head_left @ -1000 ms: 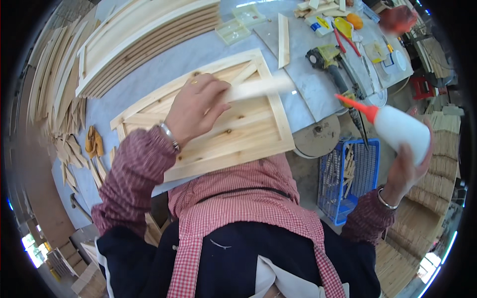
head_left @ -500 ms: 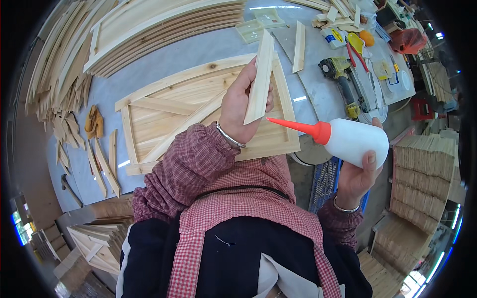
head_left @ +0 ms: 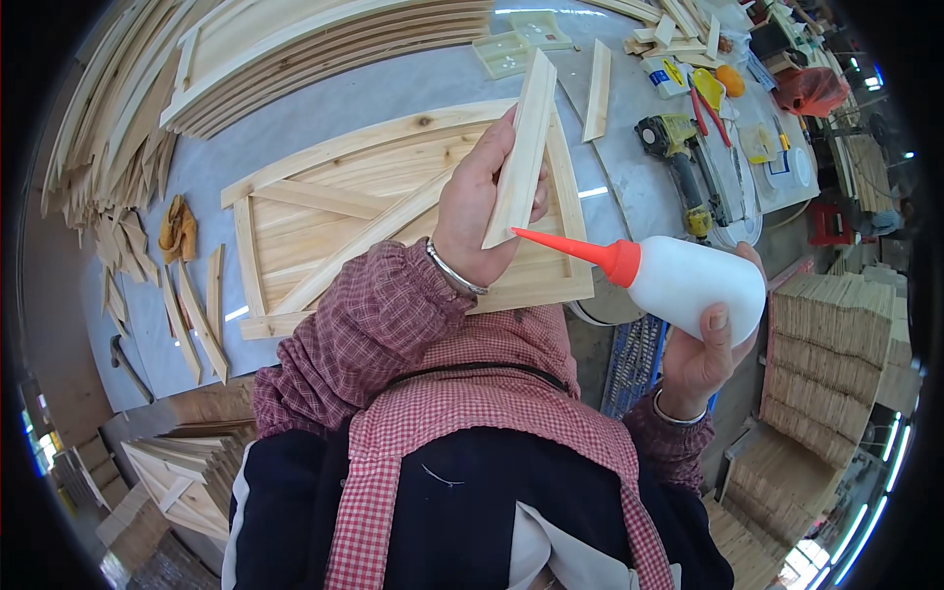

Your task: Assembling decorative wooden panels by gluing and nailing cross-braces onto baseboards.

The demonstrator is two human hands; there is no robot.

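Head view: mid-frame, the left hand (head_left: pixel 477 211) curls its fingers round a wood strip (head_left: pixel 525 147); at right, the right hand (head_left: pixel 706 356) wraps a squeeze bottle (head_left: pixel 693 283), red nozzle (head_left: pixel 578 250) at the strip's bottom.

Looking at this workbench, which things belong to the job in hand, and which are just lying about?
Belonging to the job:
wood strip, in the left hand
white bottle with red nozzle, in the right hand
framed wooden panel, probably, beneath the left hand

Apparently just lying about:
power tool
red-handled pliers
hammer
red plastic bag
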